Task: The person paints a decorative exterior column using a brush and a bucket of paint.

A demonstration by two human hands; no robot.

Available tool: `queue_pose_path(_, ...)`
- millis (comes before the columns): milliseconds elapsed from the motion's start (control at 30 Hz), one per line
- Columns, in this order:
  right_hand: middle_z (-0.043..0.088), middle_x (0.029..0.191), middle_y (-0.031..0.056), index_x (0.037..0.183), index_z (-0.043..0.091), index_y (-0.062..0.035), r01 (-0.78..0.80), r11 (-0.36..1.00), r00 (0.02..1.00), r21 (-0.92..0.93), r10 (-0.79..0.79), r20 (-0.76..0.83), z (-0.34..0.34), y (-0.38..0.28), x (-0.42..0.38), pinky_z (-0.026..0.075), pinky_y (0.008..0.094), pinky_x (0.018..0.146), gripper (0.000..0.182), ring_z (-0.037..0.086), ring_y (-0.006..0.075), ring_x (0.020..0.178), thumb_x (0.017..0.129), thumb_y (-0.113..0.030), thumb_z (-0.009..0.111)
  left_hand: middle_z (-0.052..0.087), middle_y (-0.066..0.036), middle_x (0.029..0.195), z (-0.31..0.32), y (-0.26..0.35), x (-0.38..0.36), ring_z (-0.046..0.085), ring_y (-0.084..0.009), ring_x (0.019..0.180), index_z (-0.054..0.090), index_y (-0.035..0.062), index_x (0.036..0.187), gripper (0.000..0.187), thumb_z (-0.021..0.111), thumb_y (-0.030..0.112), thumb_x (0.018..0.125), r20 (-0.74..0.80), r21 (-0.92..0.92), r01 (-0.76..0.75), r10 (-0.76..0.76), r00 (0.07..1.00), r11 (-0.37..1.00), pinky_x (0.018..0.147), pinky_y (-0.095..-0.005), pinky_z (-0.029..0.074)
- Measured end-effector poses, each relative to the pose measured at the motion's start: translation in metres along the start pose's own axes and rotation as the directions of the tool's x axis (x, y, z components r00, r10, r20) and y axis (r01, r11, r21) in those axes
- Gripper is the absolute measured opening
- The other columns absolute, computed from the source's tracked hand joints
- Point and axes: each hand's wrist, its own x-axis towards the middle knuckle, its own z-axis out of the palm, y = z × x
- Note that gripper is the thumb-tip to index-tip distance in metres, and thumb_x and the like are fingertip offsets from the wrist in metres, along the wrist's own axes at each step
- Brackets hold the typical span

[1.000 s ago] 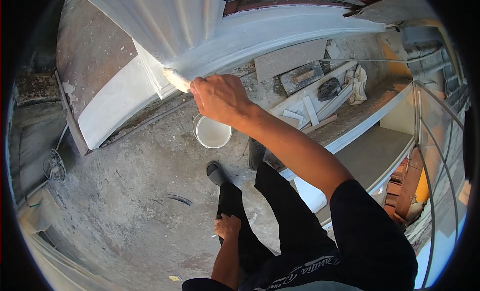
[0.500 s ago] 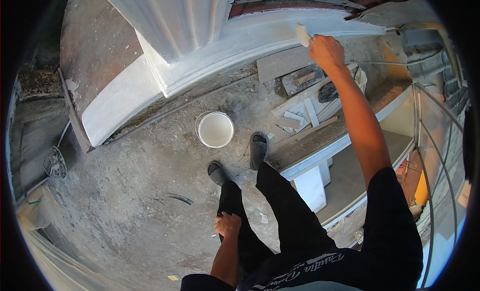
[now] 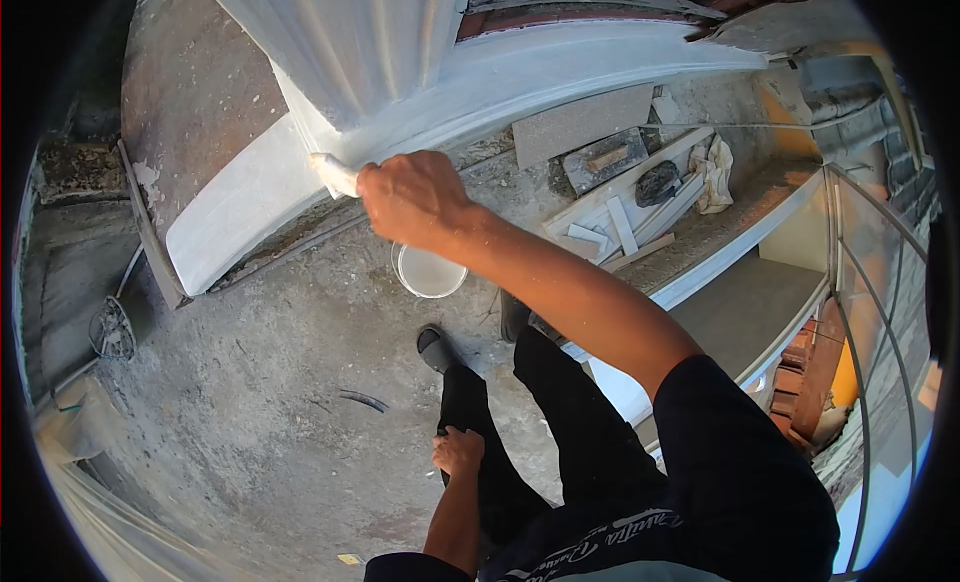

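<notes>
My right hand (image 3: 412, 197) is closed around the handle of a paintbrush (image 3: 336, 175). The pale bristles meet the lower corner of the white-painted column (image 3: 350, 72), where it joins the low white curved base (image 3: 235, 202). Partly behind my right wrist stands a white bucket (image 3: 430, 272) with whitish liquid inside. My left hand (image 3: 458, 450) rests closed against my left leg, just over the knee; whatever its fingers may hold is hidden.
Offcuts and boards (image 3: 620, 222) lie beside a grey slab (image 3: 585, 122) along the wall. On the right runs a ledge (image 3: 720, 222) with a metal railing (image 3: 850, 252). A short piece of black hose (image 3: 362, 399) lies on the concrete floor (image 3: 250, 382). Plastic sheeting (image 3: 90, 472) hangs lower left.
My right hand has swung left with the paintbrush, from the far right stretch of the white ledge to the column's corner. My left hand has stayed by my leg.
</notes>
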Motion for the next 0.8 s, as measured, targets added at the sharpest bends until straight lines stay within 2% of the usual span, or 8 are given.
queue_pose_path(100, 0.068, 0.073, 0.016, 0.083, 0.069, -0.0074, -0.171, 0.985, 0.985, -0.02, 0.17, -0.016, -0.017, 0.079, -0.009, 0.054, 0.0469, 0.068, 0.024, 0.067, 0.0369, 0.068, 0.09, -0.027, 0.059, 0.055, -0.024, 0.124, -0.003, 0.002, -0.001, 0.06, -0.0399, 0.112, 0.057, 0.0037, 0.126, 0.051, 0.05, 0.038, 0.089, -0.009, -0.007, -0.006, 0.006, 1.0, 1.0, 0.093, -0.0455, 0.05)
queue_pose_path(133, 0.068, 0.073, 0.0175, 0.082, 0.07, -0.0068, -0.216, 0.975, 0.976, -0.047, 0.214, -0.048, -0.032, 0.108, -0.021, 0.054, 0.047, 0.069, 0.022, 0.068, 0.0368, 0.07, 0.088, -0.025, 0.061, 0.055, -0.024, 0.124, -0.006, 0.004, -0.002, 0.06, -0.04, 0.112, 0.057, 0.0037, 0.126, 0.051, 0.05, 0.038, 0.089, -0.004, -0.012, -0.007, 0.007, 1.0, 1.0, 0.093, -0.0456, 0.05)
queue_pose_path(233, 0.068, 0.08, 0.0159, 0.083, 0.067, -0.0076, -0.438, 0.855, 0.899, -0.278, 0.424, -0.11, -0.083, 0.19, -0.068, 0.052, 0.0501, 0.074, 0.027, 0.066, 0.0393, 0.079, 0.09, -0.032, 0.058, 0.055, -0.023, 0.121, 0.002, -0.001, 0.003, 0.06, -0.0412, 0.109, 0.056, 0.0041, 0.127, 0.053, 0.052, 0.039, 0.088, -0.003, -0.016, -0.01, 0.01, 1.0, 1.0, 0.091, -0.0468, 0.049)
queue_pose_path(333, 0.069, 0.085, 0.0187, 0.087, 0.067, -0.0073, -0.546, 0.688, 0.837, -0.479, 0.476, -0.27, -0.123, 0.253, -0.12, 0.053, 0.0498, 0.074, 0.026, 0.066, 0.0403, 0.084, 0.092, -0.031, 0.057, 0.055, -0.022, 0.12, 0.005, -0.003, 0.008, 0.06, -0.0423, 0.108, 0.055, 0.0041, 0.127, 0.054, 0.053, 0.04, 0.088, -0.01, -0.021, -0.023, 0.023, 1.0, 1.0, 0.09, -0.0479, 0.049)
queue_pose_path(367, 0.069, 0.085, 0.0187, 0.088, 0.067, -0.0074, -0.576, 0.627, 0.815, -0.524, 0.494, -0.304, -0.134, 0.257, -0.132, 0.053, 0.0498, 0.074, 0.026, 0.067, 0.0405, 0.083, 0.092, -0.031, 0.056, 0.055, -0.022, 0.12, 0.005, -0.004, 0.008, 0.06, -0.0425, 0.108, 0.055, 0.004, 0.127, 0.054, 0.053, 0.04, 0.088, -0.012, -0.023, -0.026, 0.026, 1.0, 0.999, 0.09, -0.0481, 0.049)
queue_pose_path(467, 0.069, 0.082, 0.0184, 0.088, 0.068, -0.0072, -0.648, 0.636, 0.762, -0.42, 0.538, -0.36, -0.145, 0.254, -0.152, 0.053, 0.0496, 0.071, 0.027, 0.067, 0.0412, 0.079, 0.092, -0.032, 0.057, 0.055, -0.025, 0.123, -0.004, -0.002, 0.001, 0.06, -0.0409, 0.112, 0.058, 0.0032, 0.124, 0.05, 0.05, 0.038, 0.089, -0.001, -0.019, -0.019, 0.019, 1.0, 1.0, 0.094, -0.0468, 0.049)
queue_pose_path(600, 0.067, 0.077, 0.0195, 0.088, 0.068, -0.0069, -0.535, 0.791, 0.813, -0.298, 0.387, -0.435, -0.12, 0.218, -0.152, 0.052, 0.0489, 0.065, 0.027, 0.066, 0.041, 0.073, 0.092, -0.031, 0.057, 0.056, -0.022, 0.119, 0.011, -0.007, 0.008, 0.06, -0.0422, 0.108, 0.057, 0.004, 0.124, 0.051, 0.053, 0.039, 0.087, -0.043, -0.044, -0.037, 0.035, 0.998, 0.998, 0.09, -0.0482, 0.049)
queue_pose_path(800, 0.063, 0.065, 0.017, 0.084, 0.065, -0.0077, -0.327, 0.933, 0.9, -0.148, 0.26, -0.349, -0.074, 0.136, -0.13, 0.05, 0.0462, 0.057, 0.022, 0.064, 0.0392, 0.062, 0.091, -0.027, 0.06, 0.056, -0.022, 0.12, 0.005, -0.006, 0.004, 0.06, -0.0405, 0.11, 0.057, 0.0047, 0.125, 0.051, 0.054, 0.04, 0.088, -0.024, -0.035, -0.011, 0.01, 1.0, 0.999, 0.091, -0.0474, 0.049)
